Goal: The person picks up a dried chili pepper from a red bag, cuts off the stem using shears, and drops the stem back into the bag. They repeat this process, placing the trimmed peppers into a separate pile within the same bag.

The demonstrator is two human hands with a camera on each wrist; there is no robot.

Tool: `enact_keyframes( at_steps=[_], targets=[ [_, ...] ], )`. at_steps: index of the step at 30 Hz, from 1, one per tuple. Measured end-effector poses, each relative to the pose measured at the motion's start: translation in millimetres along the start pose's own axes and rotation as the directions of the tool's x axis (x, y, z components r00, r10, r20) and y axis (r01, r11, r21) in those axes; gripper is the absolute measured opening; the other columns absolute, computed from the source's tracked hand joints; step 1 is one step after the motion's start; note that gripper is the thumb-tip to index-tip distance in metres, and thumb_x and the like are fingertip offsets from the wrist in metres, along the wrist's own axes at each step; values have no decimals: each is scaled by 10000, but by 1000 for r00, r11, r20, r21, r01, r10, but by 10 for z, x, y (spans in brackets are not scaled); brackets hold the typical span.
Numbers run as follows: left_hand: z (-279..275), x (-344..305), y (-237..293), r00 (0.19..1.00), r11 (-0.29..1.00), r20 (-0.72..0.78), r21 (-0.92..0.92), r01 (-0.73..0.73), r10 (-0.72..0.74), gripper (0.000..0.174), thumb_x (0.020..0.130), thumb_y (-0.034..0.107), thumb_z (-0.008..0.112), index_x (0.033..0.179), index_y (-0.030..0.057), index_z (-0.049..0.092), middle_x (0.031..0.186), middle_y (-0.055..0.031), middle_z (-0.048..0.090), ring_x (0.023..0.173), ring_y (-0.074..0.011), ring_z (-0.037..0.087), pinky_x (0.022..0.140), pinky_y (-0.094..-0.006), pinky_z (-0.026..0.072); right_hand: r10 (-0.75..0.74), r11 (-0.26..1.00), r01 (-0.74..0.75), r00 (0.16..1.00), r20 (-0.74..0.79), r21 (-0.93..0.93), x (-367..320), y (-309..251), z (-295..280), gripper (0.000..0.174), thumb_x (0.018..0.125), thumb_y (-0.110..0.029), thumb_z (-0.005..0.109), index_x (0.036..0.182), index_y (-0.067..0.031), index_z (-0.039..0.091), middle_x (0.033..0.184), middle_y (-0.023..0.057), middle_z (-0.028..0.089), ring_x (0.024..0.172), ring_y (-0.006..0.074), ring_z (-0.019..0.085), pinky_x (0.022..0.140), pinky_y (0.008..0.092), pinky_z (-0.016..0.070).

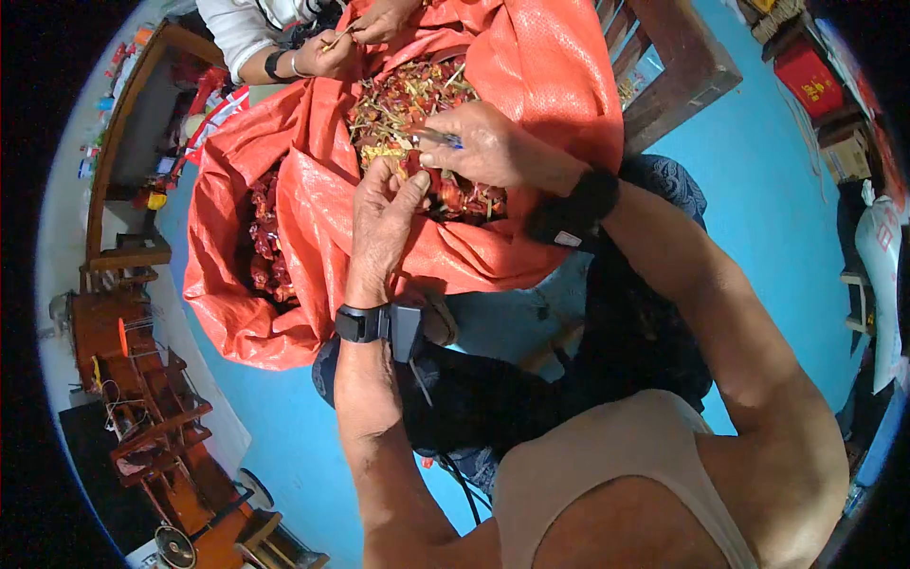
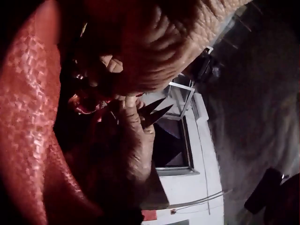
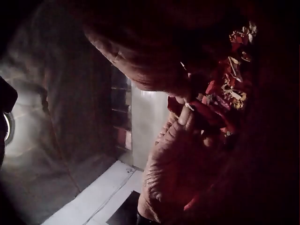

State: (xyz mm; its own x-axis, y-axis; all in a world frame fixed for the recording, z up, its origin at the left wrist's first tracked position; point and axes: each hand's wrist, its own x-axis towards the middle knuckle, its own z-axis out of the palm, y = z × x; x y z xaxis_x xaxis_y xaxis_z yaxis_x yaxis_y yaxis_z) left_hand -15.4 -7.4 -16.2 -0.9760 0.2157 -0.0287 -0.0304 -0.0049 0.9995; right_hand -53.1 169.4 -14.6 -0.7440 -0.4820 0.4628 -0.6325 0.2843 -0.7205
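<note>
My left hand [image 1: 384, 204] pinches a dried red chili [image 1: 413, 165] between thumb and fingertips, over the opening of an orange-red woven sack [image 1: 322, 185]. In the right wrist view, the red chili [image 3: 174, 104] shows at the left thumb tip. My right hand [image 1: 488, 147] grips a pair of scissors, close beside the left fingertips. Their two pointed blades [image 2: 157, 114] stand apart in the left wrist view. The handles are mostly hidden in the palm. Under both hands lie dried red chilies [image 1: 464, 197] mixed with pale cut stems [image 1: 384, 109].
Another person's hands [image 1: 327, 55] work at the sack's far edge, holding a small thin piece. More dark red chilies [image 1: 268, 247] fill the sack's left opening. A wooden chair [image 1: 682, 66] stands at the right, on the blue floor [image 1: 758, 180].
</note>
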Motion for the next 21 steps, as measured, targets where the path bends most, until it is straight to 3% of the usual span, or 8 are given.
enact_keyframes(
  at_steps=[3, 5, 7, 11, 12, 16, 20, 21],
  targets=[
    [4, 18, 50, 998, 994, -67, -108, 2, -10, 87, 831, 75, 591, 829, 66, 505, 675, 53, 443, 599, -38, 449, 583, -182, 424, 100, 991, -91, 990, -97, 100, 10, 153, 28, 155, 843, -140, 559, 762, -9, 539, 593, 16, 492, 560, 75, 432, 521, 257, 381],
    [-45, 41, -1, 998, 979, -60, -198, -38, 27, 91, 828, 63, 593, 906, 48, 550, 717, 43, 495, 627, -45, 469, 607, -186, 431, 47, 997, -38, 991, -127, 74, 40, 221, 23, 162, 844, -136, 563, 751, -5, 536, 606, 10, 496, 562, 70, 435, 525, 251, 385],
    [-49, 38, 11, 992, 995, -104, -63, -81, 74, 119, 825, 48, 593, 940, 36, 569, 784, 28, 539, 710, -57, 502, 676, -194, 435, 107, 978, -76, 983, -151, 194, 19, 172, 33, 158, 843, -121, 565, 744, -2, 534, 626, 6, 498, 570, 69, 444, 532, 242, 393],
    [-45, 30, -6, 987, 987, -78, -64, -145, 140, 142, 820, 14, 579, 961, 28, 585, 862, 8, 570, 808, -73, 525, 752, -206, 428, 158, 929, -72, 965, -210, 364, 50, 243, 112, 206, 771, -176, 603, 654, -31, 513, 542, 61, 482, 500, 145, 458, 499, 315, 394],
    [-40, 10, 42, 986, 989, -75, -1, -147, 147, 139, 816, -1, 570, 952, 23, 586, 895, 1, 575, 837, -80, 529, 774, -211, 424, 206, 917, -130, 964, -169, 378, 49, 247, 101, 197, 775, -184, 601, 672, -31, 532, 565, 56, 511, 527, 135, 484, 517, 310, 403],
    [-77, -18, 122, 983, 983, -78, 95, -156, 163, 163, 803, -34, 556, 954, 18, 590, 940, -9, 579, 869, -88, 534, 800, -221, 423, 220, 948, -170, 961, -168, 270, 39, 175, 56, 182, 775, -200, 603, 707, -37, 562, 594, 66, 544, 558, 143, 523, 535, 305, 417],
    [-115, -3, 138, 974, 974, -72, 91, -209, 216, 170, 800, -24, 571, 961, 24, 594, 914, -6, 587, 834, -78, 534, 765, -210, 429, 262, 923, -211, 957, -124, 323, 42, 54, 5, 201, 783, -211, 590, 701, -34, 547, 597, 80, 534, 557, 174, 516, 545, 329, 412],
    [-102, -10, 141, 972, 969, -61, 108, -220, 227, 172, 799, -17, 578, 965, 26, 594, 903, -3, 589, 818, -74, 533, 748, -205, 432, 226, 958, -197, 966, -124, 209, 38, 30, -15, 199, 822, -199, 573, 726, -26, 548, 605, 34, 497, 578, 120, 470, 543, 286, 390]
  ],
)
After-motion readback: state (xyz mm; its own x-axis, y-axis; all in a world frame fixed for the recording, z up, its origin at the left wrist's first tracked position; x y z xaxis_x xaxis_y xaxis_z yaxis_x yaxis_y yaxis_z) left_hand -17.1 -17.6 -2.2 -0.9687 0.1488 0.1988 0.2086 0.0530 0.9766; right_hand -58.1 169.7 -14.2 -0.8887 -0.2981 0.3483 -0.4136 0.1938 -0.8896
